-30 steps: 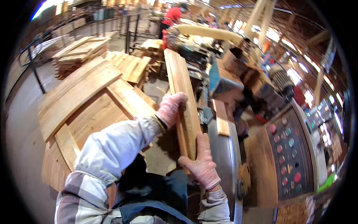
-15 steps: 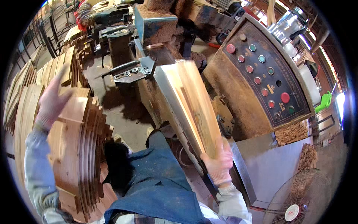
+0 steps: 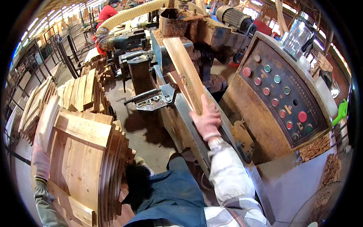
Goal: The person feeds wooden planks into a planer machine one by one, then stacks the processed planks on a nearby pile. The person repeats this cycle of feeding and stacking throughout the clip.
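Observation:
My right hand (image 3: 207, 119), in a pale knitted glove, closes around the near end of a long wooden board (image 3: 184, 66). A narrower wooden strip (image 3: 180, 89) lies along that board's left side. Both rest lengthwise on the metal bed (image 3: 189, 121) of a woodworking machine, their far ends close to its sawdust-covered housing (image 3: 168, 36). At the far left, my gloved left hand (image 3: 41, 160), blurred by motion, grips a pale plank (image 3: 47, 117) beside a tall stack of boards (image 3: 77, 151).
A control panel (image 3: 283, 90) with several coloured buttons stands right of the bed. A metal clamp bracket (image 3: 155, 98) juts out on its left. More board stacks (image 3: 81, 90) lie beyond. A ribbed hose (image 3: 130, 15) crosses the back, near a person in red (image 3: 107, 13).
My right hand has pushed the board and strip farther forward along the bed. My left hand has come down from over the stack onto the plank at its left. The view has shifted.

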`<state>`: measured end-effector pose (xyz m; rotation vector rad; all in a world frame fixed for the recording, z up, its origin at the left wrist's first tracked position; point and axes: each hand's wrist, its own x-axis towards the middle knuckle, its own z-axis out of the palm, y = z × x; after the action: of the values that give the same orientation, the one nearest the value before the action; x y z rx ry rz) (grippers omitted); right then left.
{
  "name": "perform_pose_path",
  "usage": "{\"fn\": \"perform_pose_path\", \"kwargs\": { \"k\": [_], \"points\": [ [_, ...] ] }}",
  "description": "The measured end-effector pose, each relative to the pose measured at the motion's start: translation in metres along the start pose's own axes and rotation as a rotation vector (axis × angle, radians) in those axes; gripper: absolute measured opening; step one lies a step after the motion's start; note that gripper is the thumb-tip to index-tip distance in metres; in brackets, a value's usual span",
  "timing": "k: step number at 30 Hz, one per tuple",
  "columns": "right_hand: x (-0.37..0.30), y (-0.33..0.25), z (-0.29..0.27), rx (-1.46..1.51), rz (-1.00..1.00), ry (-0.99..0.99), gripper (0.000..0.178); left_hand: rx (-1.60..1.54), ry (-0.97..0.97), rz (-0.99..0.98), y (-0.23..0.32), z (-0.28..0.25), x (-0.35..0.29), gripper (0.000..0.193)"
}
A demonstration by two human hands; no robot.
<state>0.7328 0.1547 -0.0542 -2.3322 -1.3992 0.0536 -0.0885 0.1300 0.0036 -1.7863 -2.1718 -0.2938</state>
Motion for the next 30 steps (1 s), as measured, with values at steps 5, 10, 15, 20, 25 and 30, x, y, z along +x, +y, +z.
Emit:
{"fn": "perform_pose_path", "kwargs": {
  "k": [5,10,15,20,25,30],
  "points": [
    [-0.126,0.099,-0.02,-0.033,-0.339,0.225,0.092,0.221,-0.092,0.007,-0.022,0.007,0.017,0.107],
    [-0.213,0.138,-0.091,-0.158,-0.41,0.104,0.068,0.16,-0.123,-0.098,-0.015,0.014,0.016,0.121],
    [-0.16,0.127,-0.074,-0.119,-0.555,0.218,0.048,0.145,-0.154,-0.186,0.04,-0.008,0.013,0.107],
    [-0.051,0.077,-0.008,0.034,-0.603,0.251,0.04,0.105,-0.19,0.0,0.117,-0.057,-0.019,0.099],
    [0.026,0.017,0.019,0.637,-0.299,-0.059,0.051,-0.032,-0.12,0.673,0.319,-0.113,-0.011,0.07],
    [-0.048,-0.029,-0.065,0.508,-0.887,-0.222,0.087,0.074,0.086,1.381,0.453,-0.097,-0.024,0.057]
  ]
}}
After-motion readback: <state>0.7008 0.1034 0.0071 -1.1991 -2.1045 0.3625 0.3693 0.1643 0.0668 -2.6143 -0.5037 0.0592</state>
